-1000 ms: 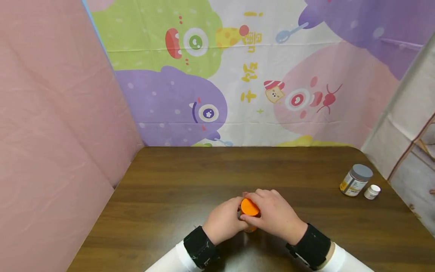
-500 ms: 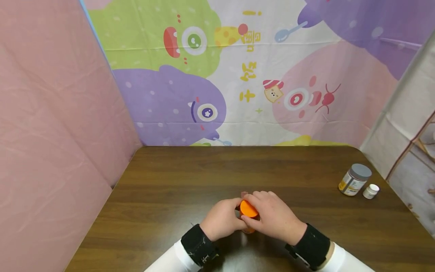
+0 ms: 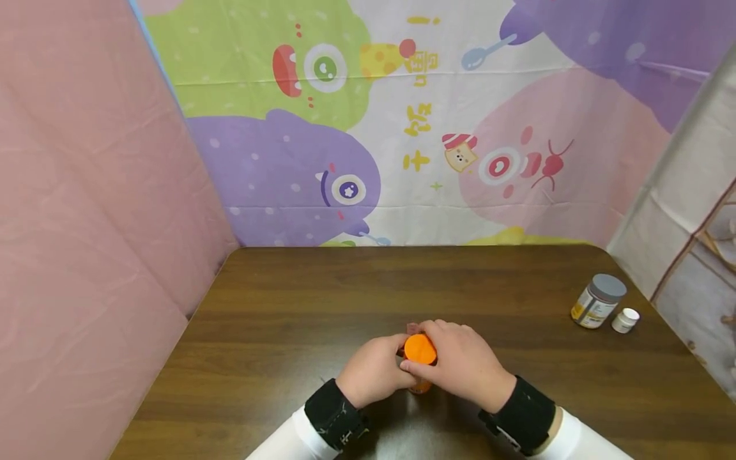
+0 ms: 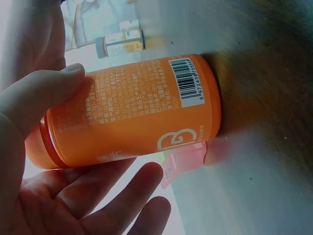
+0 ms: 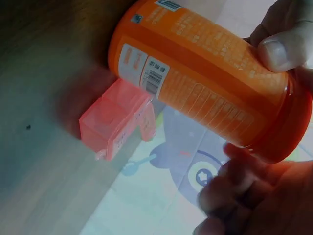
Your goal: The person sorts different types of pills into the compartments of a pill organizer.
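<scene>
Near the table's front, my left hand point(image 3: 374, 367) grips an orange plastic bottle point(image 4: 132, 112) round its upper body, thumb on the printed label in the left wrist view. My right hand point(image 3: 462, 361) holds the orange cap point(image 3: 420, 349), fingers at the far side and thumb at the near side. The cap sits on the bottle. Just beyond the bottle, a pink translucent pill box point(image 5: 112, 117) stands on the table with a lid raised; in the head view the hands mostly hide it.
At the right of the wooden table point(image 3: 322, 287) stand a grey-lidded jar point(image 3: 598, 301) and a small white bottle point(image 3: 625, 321), side by side. A cartoon-printed curtain point(image 3: 414, 211) hangs behind the far edge, and a pink cloth point(image 3: 103, 223) at the left.
My right hand has shifted slightly round the cap, and more of the cap's top shows. The left hand keeps its grip; the whole head view has drifted a little.
</scene>
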Demonstrator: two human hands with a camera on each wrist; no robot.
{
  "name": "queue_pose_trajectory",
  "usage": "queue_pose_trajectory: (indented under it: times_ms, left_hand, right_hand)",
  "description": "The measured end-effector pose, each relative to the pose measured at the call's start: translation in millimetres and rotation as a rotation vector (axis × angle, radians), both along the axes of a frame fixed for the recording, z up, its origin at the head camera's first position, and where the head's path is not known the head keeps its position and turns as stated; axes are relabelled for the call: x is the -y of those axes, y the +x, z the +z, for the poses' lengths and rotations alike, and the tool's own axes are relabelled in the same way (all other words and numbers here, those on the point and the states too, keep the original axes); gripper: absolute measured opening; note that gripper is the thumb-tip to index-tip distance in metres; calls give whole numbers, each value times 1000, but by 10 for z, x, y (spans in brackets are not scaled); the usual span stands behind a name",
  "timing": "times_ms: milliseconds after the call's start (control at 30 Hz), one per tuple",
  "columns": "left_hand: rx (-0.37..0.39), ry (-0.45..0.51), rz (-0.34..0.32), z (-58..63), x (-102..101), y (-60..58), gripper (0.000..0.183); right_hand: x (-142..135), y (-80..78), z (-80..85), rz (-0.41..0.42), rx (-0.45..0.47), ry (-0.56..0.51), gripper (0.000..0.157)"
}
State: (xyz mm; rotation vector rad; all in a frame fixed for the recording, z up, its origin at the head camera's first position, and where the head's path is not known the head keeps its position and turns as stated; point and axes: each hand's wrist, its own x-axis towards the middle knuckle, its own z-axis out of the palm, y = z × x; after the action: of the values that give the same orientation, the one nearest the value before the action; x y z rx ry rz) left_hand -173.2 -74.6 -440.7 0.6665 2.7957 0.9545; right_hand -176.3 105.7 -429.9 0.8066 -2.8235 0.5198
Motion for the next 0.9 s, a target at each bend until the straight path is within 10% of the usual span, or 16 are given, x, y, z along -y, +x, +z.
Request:
queue_pose_trajectory:
  times_ms: [300, 600, 900]
  left_hand:
    - [-81, -36, -12, -3, 13, 15, 39]
    - [-59, -30, -4, -21, 0, 5, 38]
    - [-76, -46, -2, -42, 3, 13, 44]
  right_hand:
    - [-49, 9, 7, 158, -24, -34, 54]
    - [11, 13, -15, 17, -2, 8, 56]
    - [-26, 28, -1, 153, -5, -4, 64]
